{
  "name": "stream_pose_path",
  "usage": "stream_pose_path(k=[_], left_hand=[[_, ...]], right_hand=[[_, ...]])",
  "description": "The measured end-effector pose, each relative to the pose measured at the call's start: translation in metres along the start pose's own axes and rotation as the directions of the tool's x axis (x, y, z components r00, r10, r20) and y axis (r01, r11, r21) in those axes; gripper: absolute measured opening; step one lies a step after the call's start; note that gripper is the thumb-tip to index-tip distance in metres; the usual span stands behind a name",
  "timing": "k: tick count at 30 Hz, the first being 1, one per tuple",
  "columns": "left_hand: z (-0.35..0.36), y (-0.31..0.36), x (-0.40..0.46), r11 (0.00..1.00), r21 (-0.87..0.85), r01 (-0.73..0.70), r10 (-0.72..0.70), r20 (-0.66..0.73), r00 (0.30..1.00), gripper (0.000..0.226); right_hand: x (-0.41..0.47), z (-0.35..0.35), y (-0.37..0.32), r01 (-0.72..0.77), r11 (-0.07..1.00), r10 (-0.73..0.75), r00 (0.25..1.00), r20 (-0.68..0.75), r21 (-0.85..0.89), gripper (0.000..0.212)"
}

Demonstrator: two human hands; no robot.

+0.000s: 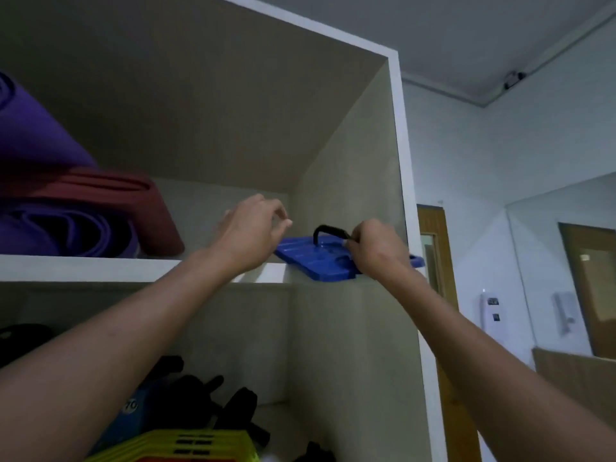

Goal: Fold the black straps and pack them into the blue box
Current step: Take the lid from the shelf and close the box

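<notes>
The blue box [316, 261] sits on the upper shelf [83, 268] of a cupboard, at the right end, jutting a little over the shelf's front edge. A black handle [325, 230] arches over its top. My right hand [373, 251] is closed around the right end of that handle. My left hand [253, 231] hovers just left of the box, fingers loosely curled and apart, holding nothing. No black strap shows clearly in my hands; the inside of the box is hidden.
Rolled purple mats [50, 208] and a dark red mat [133, 208] fill the left of the upper shelf. Below lie black items [200, 395] and a yellow crate [186, 448]. The cupboard's right wall [353, 181] stands close beside the box.
</notes>
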State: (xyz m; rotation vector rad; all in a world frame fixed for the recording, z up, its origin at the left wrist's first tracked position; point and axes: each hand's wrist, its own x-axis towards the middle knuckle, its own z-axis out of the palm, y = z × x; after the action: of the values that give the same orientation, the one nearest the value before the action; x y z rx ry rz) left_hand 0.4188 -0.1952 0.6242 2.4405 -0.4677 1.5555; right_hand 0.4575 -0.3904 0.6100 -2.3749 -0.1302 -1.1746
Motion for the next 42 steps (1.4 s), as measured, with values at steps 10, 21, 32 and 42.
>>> stream_pose_path(k=[10, 21, 32, 42], left_hand=[[-0.061, -0.005, -0.210, 0.920, -0.376, -0.109, 0.120, 0.007, 0.993, 0.012], [-0.011, -0.058, -0.642, 0.714, -0.197, 0.672, -0.508, 0.514, 0.691, 0.018], [0.048, -0.095, -0.723, 0.707, -0.044, 0.706, -0.605, 0.479, 0.636, 0.021], [0.046, -0.114, -0.726, -0.111, 0.422, 0.900, -0.855, 0.420, -0.303, 0.132]], right_hand=[[-0.239, 0.014, 0.024, 0.459, 0.767, -0.460, 0.880, -0.114, 0.448, 0.023], [-0.583, 0.216, 0.045, -0.090, 0.847, -0.352, 0.642, 0.681, 0.523, 0.022], [-0.645, 0.287, 0.041, -0.089, 0.944, -0.180, 0.668, 0.722, 0.318, 0.076], [-0.636, 0.282, 0.031, -0.569, 0.809, 0.454, 0.442, 0.774, -0.150, 0.085]])
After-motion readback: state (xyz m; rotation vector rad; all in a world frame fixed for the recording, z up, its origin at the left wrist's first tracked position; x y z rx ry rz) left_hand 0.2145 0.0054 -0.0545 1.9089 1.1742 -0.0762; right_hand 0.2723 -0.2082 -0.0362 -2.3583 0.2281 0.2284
